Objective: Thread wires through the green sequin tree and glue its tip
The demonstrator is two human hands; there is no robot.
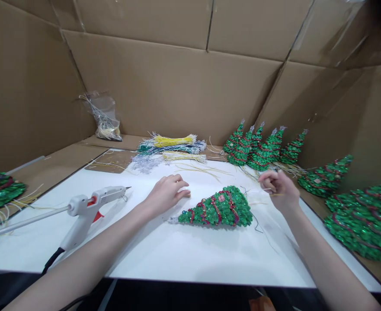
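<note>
A small green tinsel Christmas tree (218, 207) with red garland lies on its side on the white board, its clear tip pointing left. My left hand (169, 193) rests on the board just beyond that tip, fingers loosely bent and thumb apart, with nothing visible in it. Past the tree's base, my right hand (280, 189) is raised a little, its thumb and fingers pinched on a thin pale wire. Dark and pale wires (257, 224) stick out from the base. Left of my left arm stands a white glue gun (88, 209), its nozzle toward the back.
Bundles of yellow, white and green wires (174, 141) lie at the back. Several upright trees (263, 147) stand back right, with more trees (365, 216) along the right edge. A plastic bag (106, 119) sits at the back left. Cardboard walls (164, 82) enclose the table.
</note>
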